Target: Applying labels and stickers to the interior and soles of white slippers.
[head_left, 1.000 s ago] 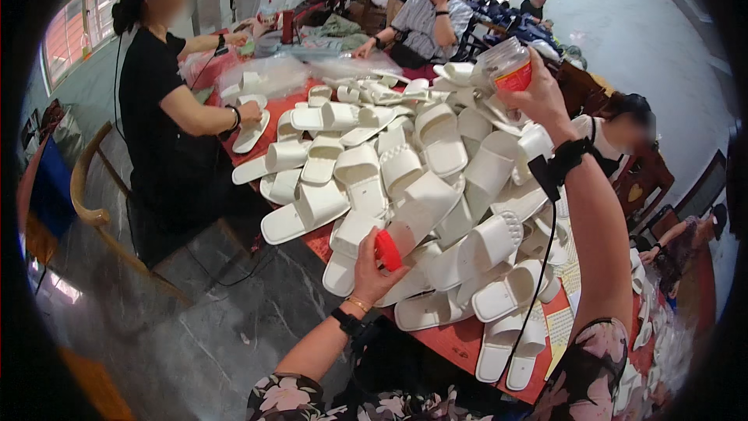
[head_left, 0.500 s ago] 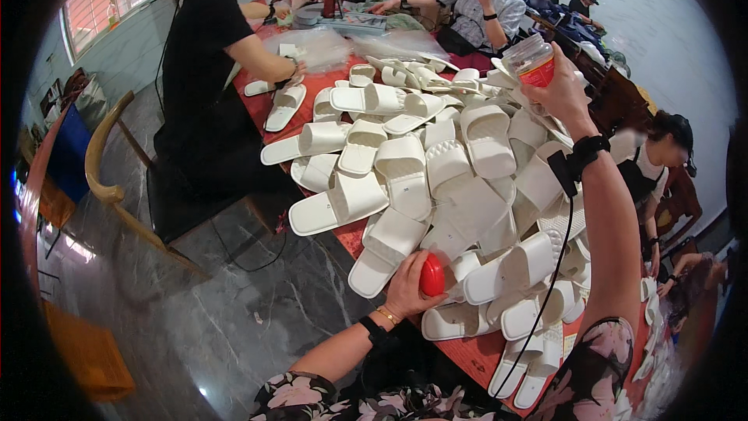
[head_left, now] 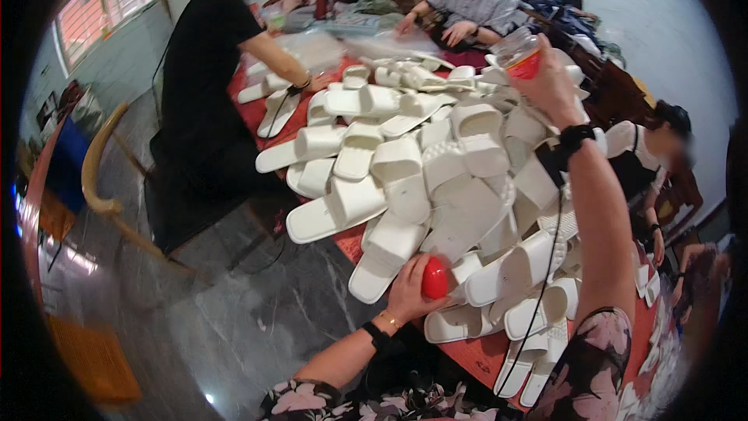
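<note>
My left hand (head_left: 407,292) is closed on a round red lid (head_left: 435,279) at the near edge of the slipper pile. At the far right of the pile my right hand (head_left: 552,82) grips a clear plastic jar (head_left: 517,54) with a red label, held tilted above the slippers. The jar's contents cannot be made out. White slippers (head_left: 336,210) lie heaped under and around both hands, many overlapping, some sole down and some turned.
The slippers cover much of a red table (head_left: 477,351). Across it, clear plastic bags (head_left: 308,51) lie near a person in black (head_left: 210,54). Another person (head_left: 475,4) sits at the far side. A wooden chair (head_left: 97,168) stands left. A black cable (head_left: 538,312) hangs from my right wrist.
My right hand and the jar have shifted slightly left, and the jar has tilted further. My left hand keeps the red lid, turned a little. The far person's hands have lowered to the table.
</note>
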Demonstrator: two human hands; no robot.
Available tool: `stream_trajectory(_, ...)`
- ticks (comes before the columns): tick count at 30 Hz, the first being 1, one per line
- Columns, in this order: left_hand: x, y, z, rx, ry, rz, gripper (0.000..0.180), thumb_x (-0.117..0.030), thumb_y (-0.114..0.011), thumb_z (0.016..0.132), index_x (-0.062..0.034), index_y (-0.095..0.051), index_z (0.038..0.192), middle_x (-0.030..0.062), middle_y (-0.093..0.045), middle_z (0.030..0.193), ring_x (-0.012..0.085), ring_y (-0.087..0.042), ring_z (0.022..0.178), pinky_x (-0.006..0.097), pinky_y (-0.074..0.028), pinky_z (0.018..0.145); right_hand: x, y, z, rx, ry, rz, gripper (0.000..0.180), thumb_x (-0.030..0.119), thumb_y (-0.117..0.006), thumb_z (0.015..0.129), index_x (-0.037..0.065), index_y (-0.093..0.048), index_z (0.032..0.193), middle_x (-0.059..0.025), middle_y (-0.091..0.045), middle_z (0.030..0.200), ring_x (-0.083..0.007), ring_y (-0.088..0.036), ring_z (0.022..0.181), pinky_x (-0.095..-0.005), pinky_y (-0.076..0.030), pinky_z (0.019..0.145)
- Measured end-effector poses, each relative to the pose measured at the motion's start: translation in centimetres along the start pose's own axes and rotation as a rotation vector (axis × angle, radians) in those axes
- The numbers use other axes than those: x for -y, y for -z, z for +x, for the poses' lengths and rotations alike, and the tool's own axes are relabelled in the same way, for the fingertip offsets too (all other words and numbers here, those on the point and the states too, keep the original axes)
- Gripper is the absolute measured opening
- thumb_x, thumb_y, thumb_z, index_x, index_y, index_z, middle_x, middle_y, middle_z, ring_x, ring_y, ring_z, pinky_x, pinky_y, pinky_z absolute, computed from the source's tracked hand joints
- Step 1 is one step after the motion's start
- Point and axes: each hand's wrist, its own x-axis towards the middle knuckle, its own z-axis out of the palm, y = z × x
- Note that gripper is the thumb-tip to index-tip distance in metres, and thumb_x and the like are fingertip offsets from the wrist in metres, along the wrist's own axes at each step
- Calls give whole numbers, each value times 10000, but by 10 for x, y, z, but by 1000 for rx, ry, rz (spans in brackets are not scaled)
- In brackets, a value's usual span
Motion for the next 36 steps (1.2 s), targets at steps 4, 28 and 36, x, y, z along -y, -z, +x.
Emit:
stream_trajectory(4, 9, -3, -7, -67, -133, 8, 1077, -444, -877, 628, 22, -332, 1432, 247, -481, 1310, 412, -515, 1192, 459, -449, 1021, 15, -6, -6, 134, -71, -58, 1009, 409, -830, 650, 43, -362, 1465, -195, -654, 1084, -356, -651, 1018, -459, -521, 854)
stream_trajectory(28, 6, 1, 1, -65, -129, -61, 1091, -407, -896, 608, 1, -331, 1447, 249, -481, 1319, 412, -521, 1193, 460, -456, 1016, 36, -26, 3, 165, 4, -125, 1028, 403, -823, 661, 56, -320, 1487, -214, -624, 1165, -366, -627, 1076, -454, -522, 887)
stream_trajectory(36, 12, -1, 0, -29, -108, -52, 1090, -444, -894, 600, 7, -356, 1433, 259, -485, 1324, 420, -521, 1193, 466, -457, 1013, 33, -45, 35, 114, 47, -200, 1039, 406, -834, 627, 147, -326, 1496, -186, -624, 1179, -379, -616, 1092, -501, -492, 903)
